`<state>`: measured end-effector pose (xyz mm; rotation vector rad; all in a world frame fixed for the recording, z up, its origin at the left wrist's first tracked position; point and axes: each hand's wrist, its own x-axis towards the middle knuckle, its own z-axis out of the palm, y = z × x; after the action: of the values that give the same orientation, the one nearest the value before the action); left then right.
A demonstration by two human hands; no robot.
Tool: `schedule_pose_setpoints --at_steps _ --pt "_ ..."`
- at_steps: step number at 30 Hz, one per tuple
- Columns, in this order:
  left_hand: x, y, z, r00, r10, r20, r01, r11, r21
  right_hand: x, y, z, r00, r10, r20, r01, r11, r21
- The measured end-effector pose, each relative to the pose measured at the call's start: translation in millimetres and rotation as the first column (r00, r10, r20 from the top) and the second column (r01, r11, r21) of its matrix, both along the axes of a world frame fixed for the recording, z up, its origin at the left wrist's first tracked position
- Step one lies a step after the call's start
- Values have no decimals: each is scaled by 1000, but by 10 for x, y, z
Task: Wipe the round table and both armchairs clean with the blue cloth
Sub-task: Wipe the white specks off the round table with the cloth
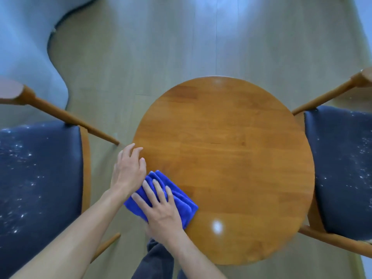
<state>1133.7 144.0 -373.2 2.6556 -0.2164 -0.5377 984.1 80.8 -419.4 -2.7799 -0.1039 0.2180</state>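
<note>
The right hand [164, 214] pressed flat, spread fingers [148, 191] on the blue cloth [187, 206] at the round tabletop [231, 158] near edge, left hand [128, 170] resting open beside, where an outward stroke risked dragging cloth off.
</note>
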Motion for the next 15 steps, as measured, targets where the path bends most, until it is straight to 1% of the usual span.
schedule_pose_setpoints --at_steps 2,4,6,9,10,11,12,13,15 --pt "164 55 -35 999 48 23 -47 998 -29 342 -93 -73 997 70 13 -70 997 12" --pt "300 61 -92 995 77 59 -72 995 -76 842 -263 -129 997 40 73 -41 999 9" --pt "406 17 -149 993 48 110 -36 994 -102 1425 -574 -158 991 -78 110 79 997 1" --pt "509 -105 -260 983 -89 159 100 993 -64 2086 -1359 -162 975 -218 33 219 975 -37" --pt "525 -156 -302 975 -155 162 163 986 -38 2185 -1692 -156 954 -300 22 301 952 -56" --pt "536 -214 -338 960 -226 165 230 973 -6 2220 -2047 -144 913 -407 25 408 910 -79" --pt "543 -280 -371 941 -294 167 293 956 26 2185 -2405 -127 851 -525 25 524 846 -99" --pt "548 -348 -399 920 -354 168 350 935 55 2061 -2731 -103 765 -644 12 642 759 -110" --pt "562 -485 -435 882 -443 159 431 896 102 1597 -3195 -27 552 -834 -4 828 548 -123"
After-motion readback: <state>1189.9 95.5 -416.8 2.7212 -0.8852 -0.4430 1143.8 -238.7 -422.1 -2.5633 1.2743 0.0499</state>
